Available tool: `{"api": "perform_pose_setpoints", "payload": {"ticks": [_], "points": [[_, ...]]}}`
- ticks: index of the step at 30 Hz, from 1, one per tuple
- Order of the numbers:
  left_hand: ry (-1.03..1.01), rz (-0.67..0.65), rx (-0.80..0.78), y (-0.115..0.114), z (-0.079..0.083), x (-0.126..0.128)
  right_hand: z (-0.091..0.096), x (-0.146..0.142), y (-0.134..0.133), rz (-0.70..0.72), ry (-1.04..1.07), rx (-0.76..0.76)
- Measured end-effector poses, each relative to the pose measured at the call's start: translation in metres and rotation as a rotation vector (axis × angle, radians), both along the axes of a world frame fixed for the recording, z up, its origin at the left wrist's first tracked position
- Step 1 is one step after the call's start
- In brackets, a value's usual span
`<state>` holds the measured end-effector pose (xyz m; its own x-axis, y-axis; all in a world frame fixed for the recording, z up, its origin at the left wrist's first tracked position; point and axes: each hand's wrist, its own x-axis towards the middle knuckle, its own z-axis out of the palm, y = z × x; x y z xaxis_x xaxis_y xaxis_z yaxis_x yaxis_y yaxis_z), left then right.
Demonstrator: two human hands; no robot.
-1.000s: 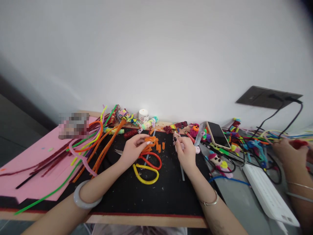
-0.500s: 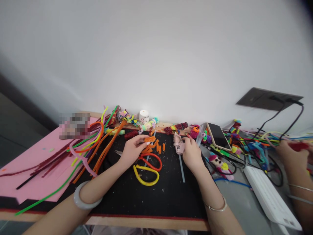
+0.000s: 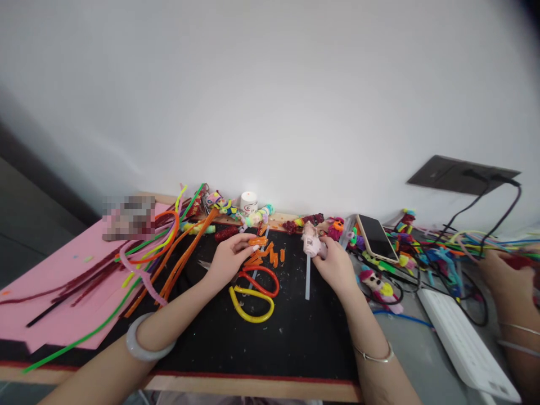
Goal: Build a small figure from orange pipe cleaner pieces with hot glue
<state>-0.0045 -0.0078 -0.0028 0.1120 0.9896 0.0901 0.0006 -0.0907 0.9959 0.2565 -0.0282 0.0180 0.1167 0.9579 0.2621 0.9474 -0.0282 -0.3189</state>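
My left hand (image 3: 233,256) pinches a short orange pipe cleaner piece (image 3: 258,241) between thumb and fingertips. Several cut orange pieces (image 3: 274,256) lie just beside it on the black mat (image 3: 304,337). My right hand (image 3: 336,266) is closed round a pale pink hot glue gun (image 3: 311,243), and a translucent glue stick (image 3: 307,281) juts from it towards me. Between my arms rest scissors with red and yellow handle loops (image 3: 253,320); their blades are partly covered by my left hand.
Long pipe cleaners (image 3: 185,253) lie at left over a pink sheet (image 3: 37,292). Finished pipe cleaner figures and a white cup (image 3: 248,202) line the wall. At right are a phone (image 3: 377,238), a white power strip (image 3: 464,343), black cables and another person's hand (image 3: 506,281).
My right hand has lifted and turned the glue gun, so the glue stick's end has swung left. My left hand stays almost still with the orange piece.
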Motion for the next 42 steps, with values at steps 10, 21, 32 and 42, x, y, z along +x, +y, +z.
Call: {"api": "perform_pose_setpoints", "payload": {"ticks": [10,21,32,42], "points": [[0.182,-0.013,0.162,-0.003,-0.002,-0.001,0.001,-0.024,-0.008,0.342,0.642,0.024],[0.182,-0.053,0.184,-0.004,-0.004,0.001,0.000,-0.044,-0.014,0.507,0.716,-0.154],[0.180,-0.045,0.194,-0.005,-0.004,0.001,-0.003,-0.044,-0.015,0.443,0.674,-0.144],[0.203,-0.042,0.209,-0.005,-0.002,0.001,-0.006,-0.044,-0.014,0.442,0.699,-0.115]]}}
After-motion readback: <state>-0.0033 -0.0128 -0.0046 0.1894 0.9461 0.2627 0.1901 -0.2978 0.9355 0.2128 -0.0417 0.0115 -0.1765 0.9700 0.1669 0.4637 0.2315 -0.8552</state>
